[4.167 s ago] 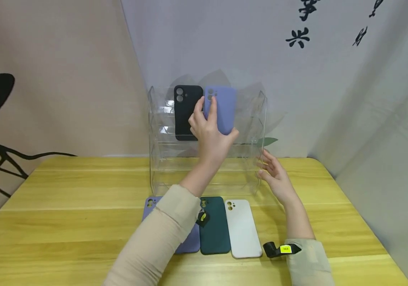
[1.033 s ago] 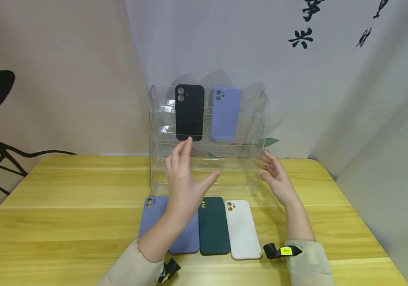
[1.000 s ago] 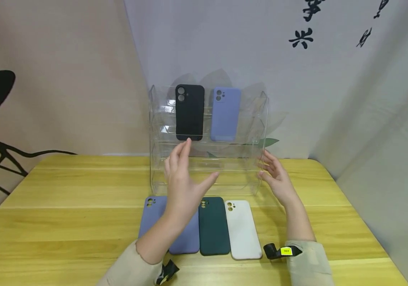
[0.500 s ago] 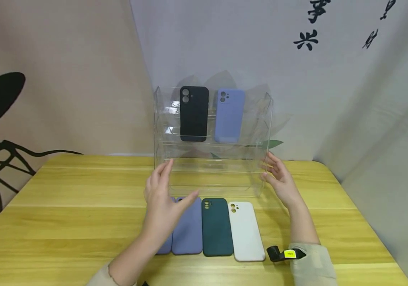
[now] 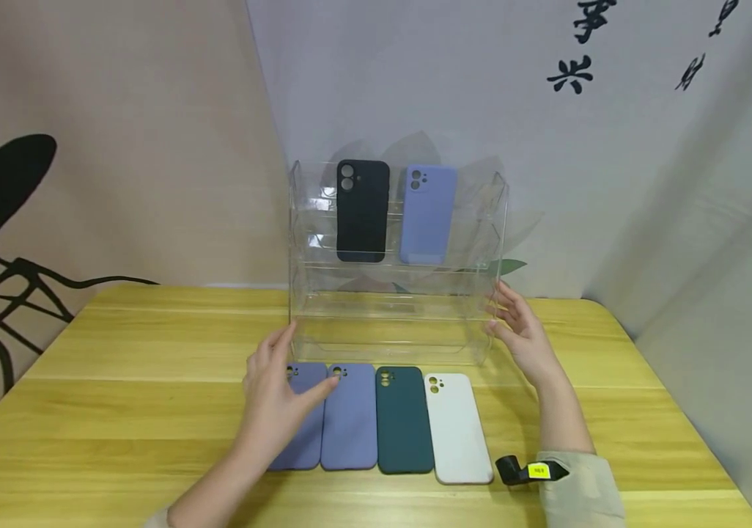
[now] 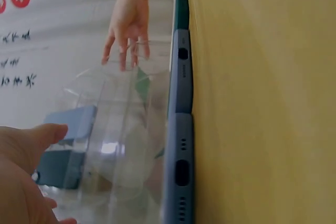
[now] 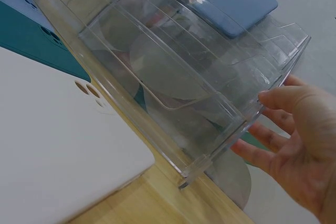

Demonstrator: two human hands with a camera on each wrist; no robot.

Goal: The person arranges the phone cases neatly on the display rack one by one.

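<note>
In the head view my left hand (image 5: 277, 400) hovers over the leftmost purple phone case (image 5: 306, 429), thumb spread from the fingers, nothing in its grasp. Its thumb tip overlaps the top of a second purple phone case (image 5: 349, 433). A dark green phone case (image 5: 404, 422) and a white phone case (image 5: 460, 433) complete the row on the table. My right hand (image 5: 524, 337) holds the right side edge of a clear tiered display stand (image 5: 392, 330), thumb at the front edge and fingers along the outside. On its top tier lean a black phone case (image 5: 363, 213) and a lighter purple-blue one (image 5: 429, 216).
The wooden table (image 5: 152, 352) reaches back to a pale printed cloth (image 5: 534, 147) behind the stand. The row of cases lies close in front of the stand's base (image 5: 389, 358). A small black wrist camera (image 5: 528, 471) sits at my right cuff.
My left hand has let go of the purple-blue case on the top tier, then come down and left over the table row. My right hand keeps its place at the stand. The head view shifts slightly.
</note>
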